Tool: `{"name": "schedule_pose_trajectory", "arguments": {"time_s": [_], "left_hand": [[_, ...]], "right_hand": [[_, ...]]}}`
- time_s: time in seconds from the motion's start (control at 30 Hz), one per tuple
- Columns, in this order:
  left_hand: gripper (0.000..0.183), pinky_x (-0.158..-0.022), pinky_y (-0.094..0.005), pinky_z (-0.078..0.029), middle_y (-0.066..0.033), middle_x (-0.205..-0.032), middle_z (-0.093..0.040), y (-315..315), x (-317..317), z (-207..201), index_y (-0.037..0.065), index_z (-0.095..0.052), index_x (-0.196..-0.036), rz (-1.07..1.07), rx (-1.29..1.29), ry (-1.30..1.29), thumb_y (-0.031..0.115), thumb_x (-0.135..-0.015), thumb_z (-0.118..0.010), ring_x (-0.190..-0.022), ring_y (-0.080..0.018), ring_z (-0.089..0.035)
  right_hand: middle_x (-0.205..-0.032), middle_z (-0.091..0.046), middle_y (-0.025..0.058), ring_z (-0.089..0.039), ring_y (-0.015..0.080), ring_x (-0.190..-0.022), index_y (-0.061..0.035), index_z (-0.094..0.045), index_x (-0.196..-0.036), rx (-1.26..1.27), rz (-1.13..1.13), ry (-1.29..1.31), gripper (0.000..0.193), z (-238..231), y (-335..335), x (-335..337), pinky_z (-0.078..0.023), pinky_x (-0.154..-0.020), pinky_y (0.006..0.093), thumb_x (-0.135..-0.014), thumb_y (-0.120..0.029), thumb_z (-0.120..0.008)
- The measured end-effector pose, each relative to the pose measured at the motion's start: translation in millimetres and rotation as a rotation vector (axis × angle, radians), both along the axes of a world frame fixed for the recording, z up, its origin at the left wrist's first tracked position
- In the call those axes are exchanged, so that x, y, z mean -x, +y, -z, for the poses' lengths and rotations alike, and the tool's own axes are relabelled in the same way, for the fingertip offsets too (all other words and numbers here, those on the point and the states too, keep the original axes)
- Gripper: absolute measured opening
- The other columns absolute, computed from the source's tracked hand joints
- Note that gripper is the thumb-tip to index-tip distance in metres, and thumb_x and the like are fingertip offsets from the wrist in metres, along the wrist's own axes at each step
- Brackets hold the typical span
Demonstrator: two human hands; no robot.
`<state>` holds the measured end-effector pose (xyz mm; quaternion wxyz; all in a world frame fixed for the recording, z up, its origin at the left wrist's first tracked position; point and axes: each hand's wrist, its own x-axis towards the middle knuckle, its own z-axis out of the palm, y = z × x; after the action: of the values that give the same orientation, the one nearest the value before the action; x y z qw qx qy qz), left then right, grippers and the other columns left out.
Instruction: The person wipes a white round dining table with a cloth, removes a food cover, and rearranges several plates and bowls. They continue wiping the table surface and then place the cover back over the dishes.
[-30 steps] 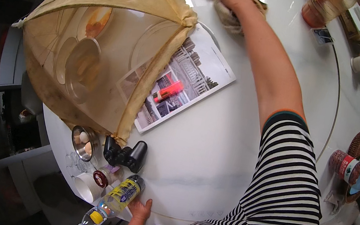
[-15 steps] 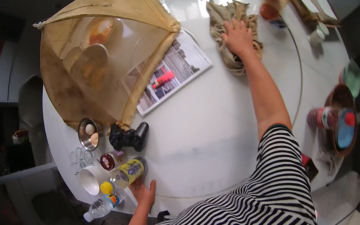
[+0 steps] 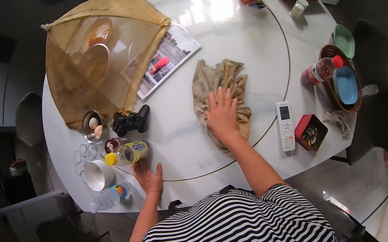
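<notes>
My right hand (image 3: 222,114) lies spread on a crumpled brown-grey cloth (image 3: 205,84), pressing it against the white round tabletop (image 3: 172,153). At the near left edge of the table, my left hand (image 3: 148,179) has its thumb apart. Its fingers reach beside a clear bottle with a yellow cap (image 3: 132,151); whether they touch it I cannot tell. Below that lies a second clear plastic bottle (image 3: 107,199) with a blue label, next to a white bowl (image 3: 98,175).
A tan mesh food cover (image 3: 143,8) stands over dishes on the left. Close by are a picture board (image 3: 178,48), a black game controller (image 3: 130,121) and a metal bowl with eggs (image 3: 93,126). At right sit a remote control (image 3: 285,126), a red box (image 3: 303,126) and a wicker basket (image 3: 357,106).
My right hand has drawn the cloth nearer across the table, from the far side to the middle. My left hand stays by the yellow-capped bottle. The view has shifted.
</notes>
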<state>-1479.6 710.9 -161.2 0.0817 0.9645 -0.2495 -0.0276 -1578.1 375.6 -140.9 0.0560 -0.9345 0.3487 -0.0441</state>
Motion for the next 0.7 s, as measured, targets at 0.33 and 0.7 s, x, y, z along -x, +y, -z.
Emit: {"name": "schedule_pose_trajectory", "arguments": {"time_s": [0.33,0.7], "left_hand": [[0.094,-0.118,-0.0534,-0.016,-0.0278,-0.151,-0.027,9.1,-4.9,3.6,-0.001,-0.028,-0.149,-0.007,-0.054,0.025,0.053,-0.082,-0.065,-0.142,-0.0444,-0.021],[0.098,-0.118,-0.0540,-0.011,-0.0261,-0.153,-0.028,26.8,0.0,20.9,0.001,-0.025,-0.152,-0.107,-0.155,0.111,0.059,-0.082,-0.060,-0.142,-0.0448,-0.021]], "right_hand": [[-0.154,-0.033,0.0233,-0.028,0.0472,-0.141,0.0014,-0.041,-0.144,0.071,0.437,0.005,0.052,19.0,-216.5,-17.3,-0.020,-0.114,0.0593,-0.097,-0.021,-0.039],[-0.104,-0.060,0.0102,-0.057,0.0290,-0.100,-0.0060,-0.063,-0.102,0.232,-0.013,-0.181,0.020,8.7,-276.4,-62.9,-0.049,-0.082,0.0408,-0.085,-0.010,-0.054]]}}
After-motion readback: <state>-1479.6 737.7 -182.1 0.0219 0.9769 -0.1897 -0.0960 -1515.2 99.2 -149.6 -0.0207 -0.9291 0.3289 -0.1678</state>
